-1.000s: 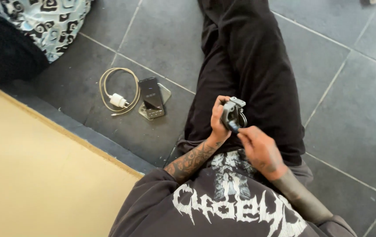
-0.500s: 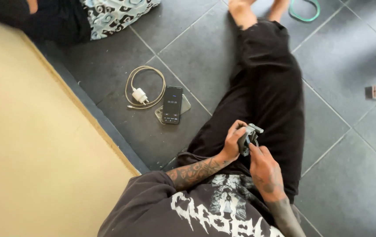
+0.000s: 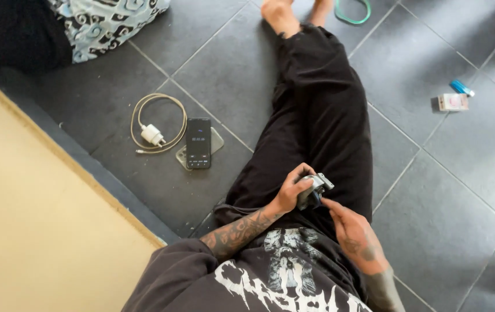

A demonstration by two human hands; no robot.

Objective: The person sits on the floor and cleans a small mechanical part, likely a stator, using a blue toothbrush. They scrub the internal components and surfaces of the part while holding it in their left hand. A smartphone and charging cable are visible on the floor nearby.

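Head cam is looking straight down at a person sitting on a dark tiled floor (image 3: 213, 63), legs in black trousers stretched out toward 12 o'clock. Compared with a second ago the view has swung and pulled back quite a bit: the bare feet, a green ring (image 3: 353, 11) up at 12 and a small box with a blue lighter (image 3: 454, 98) out at 2 o'clock are all new in frame, and the phone and cable have slid over to 10 o'clock.

The work itself hasn't moved much. The left hand (image 3: 291, 189) is still wrapped around a small grey clipper-like gadget (image 3: 313, 190), holding it over the lap near the centre, its metal end pointing toward 2 o'clock. The change is on the other side: the right hand (image 3: 353, 231), which sat right up on the gadget before, has now dropped back toward 5 o'clock, fingers loosely curled and holding nothing, just the fingertips near the gadget's lower edge. I can't tell if they actually touch.

So it looks to me like a pause or a regrip, not a finished step.

The black phone (image 3: 198, 143) lies flat beside the coiled white charger cable (image 3: 156, 130), well apart from both hands.
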